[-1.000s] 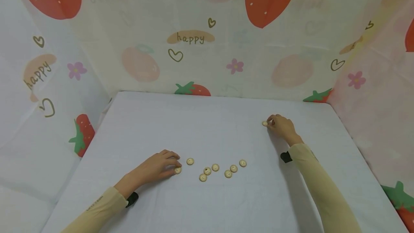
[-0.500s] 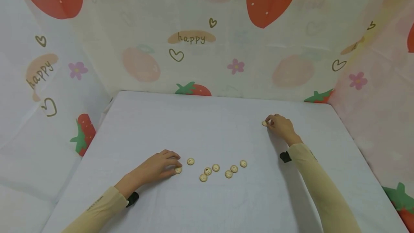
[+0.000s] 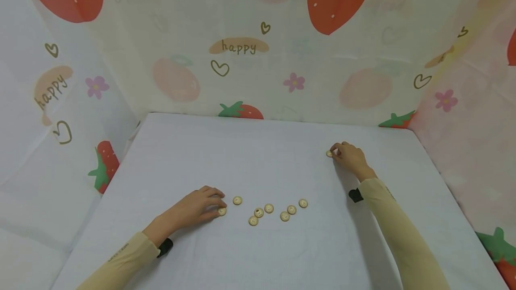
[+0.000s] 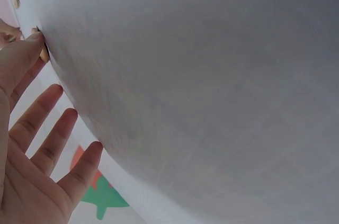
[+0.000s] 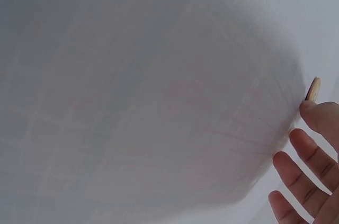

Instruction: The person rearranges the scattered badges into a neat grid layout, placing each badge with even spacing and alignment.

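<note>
My left hand [image 3: 197,207] is low over the white table, left of centre. Its thumb and index finger pinch a round tan wooden button [image 3: 221,211] by its edge; in the left wrist view that button [image 4: 44,53] shows edge-on behind the thumb, the other fingers spread. Far back on the right, my right hand [image 3: 350,158] holds another wooden button [image 3: 329,153] at its thumb and index fingertips. The right wrist view has this button [image 5: 313,89] edge-on beyond the thumb, partly hidden. Between the hands lie several similar buttons [image 3: 268,208], each with small dark marks.
One loose button [image 3: 237,200] lies just right of my left fingertips. The white cloth-covered table [image 3: 225,155] ends at a back wall sheet [image 3: 258,84] printed with strawberries. Patterned side sheets flank it.
Both hands stay almost still at their buttons; the right fingertips cover slightly more of theirs than a second ago. The loose buttons keep their places, apart from a slight shift of the whole view.
</note>
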A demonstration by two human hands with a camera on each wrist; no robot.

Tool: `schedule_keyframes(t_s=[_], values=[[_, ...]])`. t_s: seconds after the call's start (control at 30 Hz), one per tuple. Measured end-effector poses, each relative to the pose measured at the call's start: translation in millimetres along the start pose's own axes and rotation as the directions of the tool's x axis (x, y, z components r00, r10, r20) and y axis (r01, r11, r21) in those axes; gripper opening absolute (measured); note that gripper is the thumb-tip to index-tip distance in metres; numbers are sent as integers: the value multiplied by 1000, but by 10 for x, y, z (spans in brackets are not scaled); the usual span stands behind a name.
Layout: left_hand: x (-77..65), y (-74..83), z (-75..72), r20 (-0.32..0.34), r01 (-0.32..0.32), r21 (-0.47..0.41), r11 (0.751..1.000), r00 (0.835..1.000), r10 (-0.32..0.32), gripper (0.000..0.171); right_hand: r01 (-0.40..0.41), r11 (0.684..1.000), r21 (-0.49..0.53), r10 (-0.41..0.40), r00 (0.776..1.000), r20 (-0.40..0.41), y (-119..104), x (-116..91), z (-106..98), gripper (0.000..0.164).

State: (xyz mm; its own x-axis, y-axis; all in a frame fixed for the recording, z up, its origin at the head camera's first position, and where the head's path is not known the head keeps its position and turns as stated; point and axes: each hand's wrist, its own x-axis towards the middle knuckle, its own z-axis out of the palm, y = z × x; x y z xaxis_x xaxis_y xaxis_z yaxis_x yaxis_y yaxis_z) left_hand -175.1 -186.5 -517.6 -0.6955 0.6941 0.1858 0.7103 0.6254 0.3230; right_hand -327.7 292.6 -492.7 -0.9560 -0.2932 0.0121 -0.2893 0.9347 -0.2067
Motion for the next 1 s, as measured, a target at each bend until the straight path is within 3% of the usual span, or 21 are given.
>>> schedule_keyframes(t_s=[0.43,1.0], values=[[21,-16,23,-16,-2,9,1000,1000,2,19,-5,1000,2,5,1000,2,1,-48,-33,26],[9,15,11,16,24,29,999,1000,-25,19,-5,999,51,6,1000,-2,-1,-244,-48,28]])
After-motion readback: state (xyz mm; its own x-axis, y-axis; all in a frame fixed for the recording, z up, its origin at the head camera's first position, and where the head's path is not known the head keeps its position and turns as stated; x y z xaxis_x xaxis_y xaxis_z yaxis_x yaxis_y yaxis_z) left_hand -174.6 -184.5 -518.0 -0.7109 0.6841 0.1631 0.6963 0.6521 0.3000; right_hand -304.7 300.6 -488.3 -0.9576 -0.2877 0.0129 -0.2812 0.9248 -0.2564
